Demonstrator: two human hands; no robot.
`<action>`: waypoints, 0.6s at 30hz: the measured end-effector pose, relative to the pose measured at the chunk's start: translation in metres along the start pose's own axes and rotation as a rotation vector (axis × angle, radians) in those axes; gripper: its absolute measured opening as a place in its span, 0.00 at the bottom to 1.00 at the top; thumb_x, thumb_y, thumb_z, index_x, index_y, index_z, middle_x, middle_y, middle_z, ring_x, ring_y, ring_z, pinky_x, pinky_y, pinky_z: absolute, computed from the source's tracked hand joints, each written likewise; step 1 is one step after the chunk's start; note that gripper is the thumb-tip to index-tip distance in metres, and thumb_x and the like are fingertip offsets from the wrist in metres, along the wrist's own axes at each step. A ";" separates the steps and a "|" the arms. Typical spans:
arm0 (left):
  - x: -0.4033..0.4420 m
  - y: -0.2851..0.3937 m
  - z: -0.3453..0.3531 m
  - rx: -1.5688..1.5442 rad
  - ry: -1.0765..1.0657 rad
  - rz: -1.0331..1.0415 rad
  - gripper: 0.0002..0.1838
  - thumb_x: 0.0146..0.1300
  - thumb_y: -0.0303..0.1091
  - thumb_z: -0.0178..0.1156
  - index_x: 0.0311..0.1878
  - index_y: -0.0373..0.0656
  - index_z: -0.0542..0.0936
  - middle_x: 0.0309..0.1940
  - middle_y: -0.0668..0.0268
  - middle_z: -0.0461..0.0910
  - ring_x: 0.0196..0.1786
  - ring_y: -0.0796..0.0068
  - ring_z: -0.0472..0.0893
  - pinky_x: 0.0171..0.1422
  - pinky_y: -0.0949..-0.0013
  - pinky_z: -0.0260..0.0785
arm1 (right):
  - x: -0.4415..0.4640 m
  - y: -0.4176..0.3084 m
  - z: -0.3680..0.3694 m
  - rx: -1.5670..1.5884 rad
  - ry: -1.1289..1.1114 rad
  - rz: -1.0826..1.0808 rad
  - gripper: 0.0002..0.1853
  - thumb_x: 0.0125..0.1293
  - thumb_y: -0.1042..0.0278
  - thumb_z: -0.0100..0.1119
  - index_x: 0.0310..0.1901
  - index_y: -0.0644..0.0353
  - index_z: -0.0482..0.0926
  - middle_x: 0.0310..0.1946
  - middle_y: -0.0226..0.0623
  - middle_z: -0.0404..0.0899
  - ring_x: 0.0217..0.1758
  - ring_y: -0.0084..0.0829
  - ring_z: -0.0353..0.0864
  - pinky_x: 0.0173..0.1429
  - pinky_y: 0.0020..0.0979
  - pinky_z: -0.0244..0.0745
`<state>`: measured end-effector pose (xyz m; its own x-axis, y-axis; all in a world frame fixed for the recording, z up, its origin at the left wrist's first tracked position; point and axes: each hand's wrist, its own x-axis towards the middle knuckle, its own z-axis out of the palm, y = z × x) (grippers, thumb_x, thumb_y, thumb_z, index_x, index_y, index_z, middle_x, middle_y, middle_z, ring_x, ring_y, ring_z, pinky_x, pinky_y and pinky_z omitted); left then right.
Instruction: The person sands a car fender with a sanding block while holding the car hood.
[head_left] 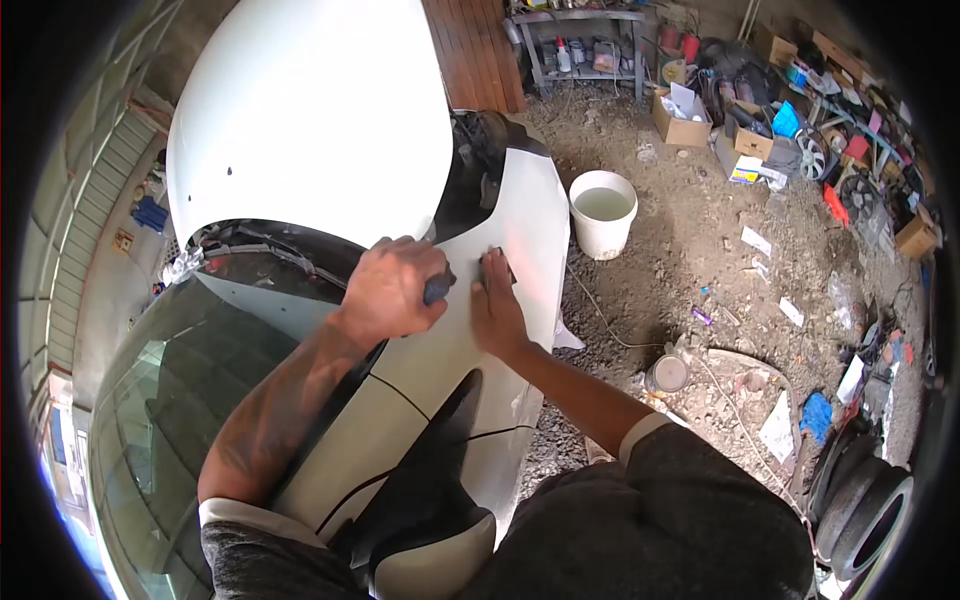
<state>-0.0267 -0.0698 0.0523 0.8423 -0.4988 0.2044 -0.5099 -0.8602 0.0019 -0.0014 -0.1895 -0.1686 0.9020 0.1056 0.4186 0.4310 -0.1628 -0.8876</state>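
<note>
My left hand point(392, 288) is closed round a wadded dark blue sponge or cloth point(437, 289), held over the car's white front fender point(535, 215). To its right, my right hand point(498, 312) lies with fingers stretched along the fender. A dark flat pad point(511, 268) shows at its fingertips, pressed on the painted surface; most of it is hidden under the fingers. The fender looks dull and whitish around both hands. Beside them, the white hood point(310, 110) stands raised or unlatched; its exact position I cannot tell.
A white bucket point(603, 240) of cloudy liquid stands on the dirt floor right of the fender. Nearer are a round can point(668, 373) and a trailing hose. Cardboard boxes point(683, 128), tyres point(870, 520) and scattered litter line the right. The side mirror point(435, 560) juts out below.
</note>
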 end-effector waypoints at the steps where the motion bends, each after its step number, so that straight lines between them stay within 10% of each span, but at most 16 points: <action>1: -0.002 -0.001 0.007 0.033 -0.033 0.020 0.12 0.43 0.34 0.69 0.31 0.44 0.78 0.32 0.62 0.81 0.41 0.56 0.81 0.50 0.57 0.73 | -0.008 0.000 0.004 -0.038 0.026 -0.158 0.30 0.78 0.68 0.44 0.75 0.79 0.55 0.77 0.67 0.51 0.83 0.62 0.47 0.84 0.51 0.46; 6: -0.018 -0.020 0.023 0.094 0.089 -0.036 0.14 0.44 0.34 0.69 0.34 0.45 0.78 0.34 0.63 0.80 0.42 0.57 0.81 0.49 0.56 0.72 | -0.080 -0.074 -0.017 0.212 -0.231 -0.163 0.32 0.77 0.70 0.43 0.76 0.78 0.51 0.80 0.67 0.43 0.84 0.63 0.41 0.85 0.54 0.38; 18: -0.017 -0.050 0.050 0.204 0.422 0.034 0.17 0.41 0.31 0.66 0.38 0.44 0.77 0.43 0.60 0.77 0.47 0.54 0.76 0.56 0.55 0.63 | -0.081 -0.053 0.002 0.298 -0.025 -0.119 0.31 0.80 0.65 0.39 0.79 0.70 0.50 0.82 0.59 0.43 0.86 0.59 0.36 0.85 0.52 0.35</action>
<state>-0.0064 -0.0239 -0.0002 0.6594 -0.4771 0.5810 -0.4556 -0.8684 -0.1960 -0.0973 -0.1871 -0.1563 0.8433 0.1317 0.5211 0.5033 0.1465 -0.8516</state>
